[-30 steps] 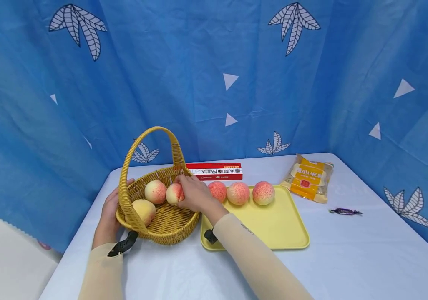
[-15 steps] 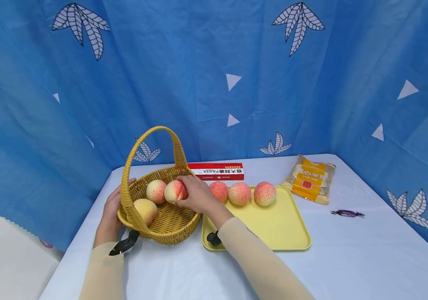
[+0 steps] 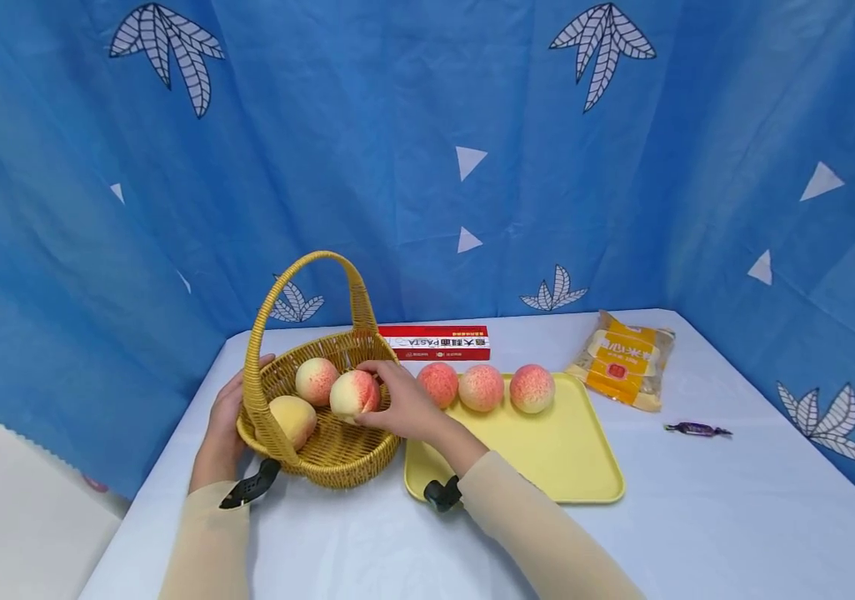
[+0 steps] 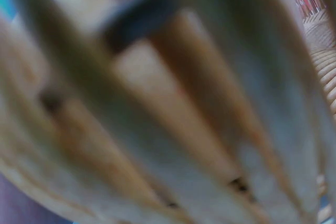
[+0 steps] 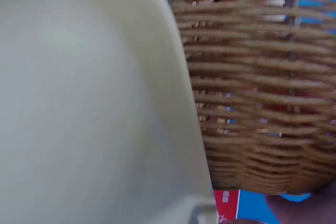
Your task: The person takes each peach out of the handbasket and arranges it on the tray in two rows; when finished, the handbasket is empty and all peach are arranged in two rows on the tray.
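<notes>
A blue curtain (image 3: 405, 142) backs the counter (image 3: 697, 517). A wicker basket (image 3: 337, 477) stands toward the counter's far left corner; a yellow tray (image 3: 562, 462) lies just beside it. An orange-labelled bag (image 3: 626, 358) lies near the far right corner, a red pasta box (image 3: 442, 342) along the far edge. The left hand (image 3: 223, 421) is against the basket's left outer side; its fingers are largely hidden, so whether it grips cannot be told. The right hand (image 3: 412, 408) pinches a red-and-cream peach (image 3: 352, 397) between thumb and fingers, over the basket's right half; contact with the floor beneath is not determinable. Yellow fruit (image 3: 292, 419) sits at the basket's left side, a second peach (image 3: 316, 382) near its far wall. Three peaches (image 3: 481, 388) line the tray's far edge. Step in hand, as judged: positioning the pinched peach, the left hand apparently steadying. The next move calls for a controlled grip, clear of the second peach. A wrapped sweet (image 3: 697, 429) lies toward the counter's right edge.
</notes>
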`<move>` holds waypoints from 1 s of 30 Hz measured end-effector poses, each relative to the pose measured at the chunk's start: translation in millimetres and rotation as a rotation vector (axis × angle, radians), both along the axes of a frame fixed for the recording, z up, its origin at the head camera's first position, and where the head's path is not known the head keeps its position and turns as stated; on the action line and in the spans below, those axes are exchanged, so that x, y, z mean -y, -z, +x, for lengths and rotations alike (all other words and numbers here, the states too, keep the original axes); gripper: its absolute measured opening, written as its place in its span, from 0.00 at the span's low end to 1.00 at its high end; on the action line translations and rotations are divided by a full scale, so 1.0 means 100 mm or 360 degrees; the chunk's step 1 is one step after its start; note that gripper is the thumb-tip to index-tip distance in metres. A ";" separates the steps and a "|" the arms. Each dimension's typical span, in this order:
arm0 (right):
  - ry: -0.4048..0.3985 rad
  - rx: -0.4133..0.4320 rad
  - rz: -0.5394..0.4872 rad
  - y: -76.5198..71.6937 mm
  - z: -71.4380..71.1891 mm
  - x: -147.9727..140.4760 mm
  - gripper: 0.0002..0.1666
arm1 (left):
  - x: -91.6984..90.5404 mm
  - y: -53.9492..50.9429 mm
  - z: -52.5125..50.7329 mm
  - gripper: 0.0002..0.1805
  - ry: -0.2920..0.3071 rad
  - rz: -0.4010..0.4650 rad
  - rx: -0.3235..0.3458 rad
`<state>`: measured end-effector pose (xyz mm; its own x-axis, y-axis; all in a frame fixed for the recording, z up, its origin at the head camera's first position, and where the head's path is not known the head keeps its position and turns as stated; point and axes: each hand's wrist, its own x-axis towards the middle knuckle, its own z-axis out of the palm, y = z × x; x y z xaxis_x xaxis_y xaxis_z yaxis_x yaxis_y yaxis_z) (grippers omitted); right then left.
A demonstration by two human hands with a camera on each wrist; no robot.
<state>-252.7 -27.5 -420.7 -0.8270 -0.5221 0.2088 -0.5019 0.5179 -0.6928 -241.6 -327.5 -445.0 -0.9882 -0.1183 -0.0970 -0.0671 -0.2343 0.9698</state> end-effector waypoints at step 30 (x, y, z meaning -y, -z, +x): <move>-0.0177 0.0445 -0.0527 -0.07 0.28 -0.52 0.40 | -0.02 0.02 -0.01 0.30 -0.0019 0.0056 -0.0001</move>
<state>-224.9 24.4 -414.1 -0.8180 -0.5538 0.1556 -0.3115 0.1990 -0.9291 -242.7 -325.6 -446.7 -0.9868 -0.1268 -0.1007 -0.0635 -0.2693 0.9610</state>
